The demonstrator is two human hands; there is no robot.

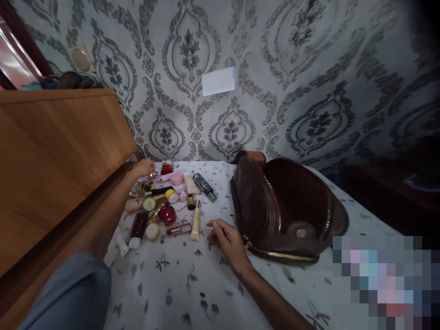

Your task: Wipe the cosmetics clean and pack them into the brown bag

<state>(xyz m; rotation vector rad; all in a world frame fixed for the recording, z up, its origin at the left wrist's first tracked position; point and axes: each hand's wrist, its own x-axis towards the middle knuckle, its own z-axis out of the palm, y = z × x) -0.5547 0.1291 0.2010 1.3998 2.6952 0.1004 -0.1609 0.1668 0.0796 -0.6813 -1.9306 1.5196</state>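
My left hand (146, 168) reaches to the far left of a spread of cosmetics. Its fingers look closed by a small shiny pinkish item (153, 175), whose kind I cannot make out. Close to it stands a red bottle (167, 169). My right hand (227, 243) hovers or rests low over the cloth, fingers loosely bent and holding nothing. Just left of it lies a cream-coloured tube (195, 224), beside a pink lipstick (179, 229). To its right, a brown leather bag (254, 197) lies unzipped, its dark inside showing.
Several jars and tubes crowd the left, among them a red round jar (167, 214), a dark red tube (139, 229) and a dark green tube (204, 185). A wooden cabinet (65, 133) borders the left side. Patterned wallpaper (190, 46) rises behind the printed cloth (192, 293).
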